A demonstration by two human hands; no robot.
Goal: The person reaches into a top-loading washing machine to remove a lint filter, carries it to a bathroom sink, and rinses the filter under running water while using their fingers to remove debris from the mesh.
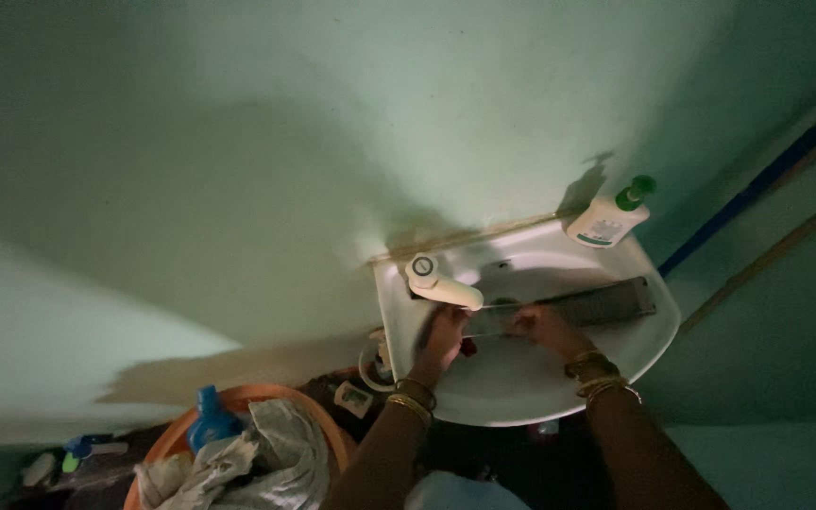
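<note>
You're holding a long dark slat (578,306) flat across the sink (521,387), under the tap (441,283), both hands on it. Left hand (448,331) is curling around the slat's near end; right hand (542,326) is gripping its middle, fingers closed over it. Washing looks mid-way: water flow too dim to tell, the far end sticking out past the rim. Both wrists are bending inward, bangles showing. Soap bottle (608,217) is sitting on the sink's back corner, a basin (318,416) of cloth lower left.

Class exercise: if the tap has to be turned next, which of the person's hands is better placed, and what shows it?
Probably the left hand: it sits directly below the tap spout, while the right hand grips the long grey strip farther along the basin.
</note>
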